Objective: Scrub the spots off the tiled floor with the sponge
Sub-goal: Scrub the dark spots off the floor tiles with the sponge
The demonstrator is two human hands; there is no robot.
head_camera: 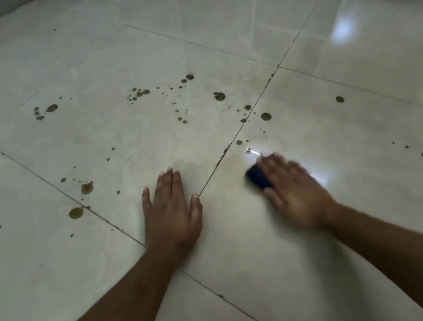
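Head view, looking down past both my forearms: my left hand (170, 213) lies flat on the tiled floor (336, 265) with the fingers straight and close together, holding nothing, and I judge it is there to prop me while I work. My right hand (293, 191) presses down on the dark blue sponge (258, 179), fingers laid over its top and thumb along its near side; the hand is smeared with blur, so I take it I am mid-scrub, just to the right of the grout line (231, 148) that runs between my hands. The tile right around the sponge looks free of marks, with only a faint pale smudge beyond the sponge's left end. The nearest dirt is the small brown spots (239, 142) just beyond my right fingertips, with bigger ones further out and a scatter beyond and to the left of my left hand, so most of the job looks undone. My next move calls for pushing the sponge forward onto those near spots, keeping pressure on it, and rubbing into the grout where dirt sits in the seam. Most of the sponge is hidden under my palm, so I cannot tell its full shape. A small bright glint (249, 150) just past my right fingertips is too small to identify, and a glare patch beside that hand washes out the tile there.
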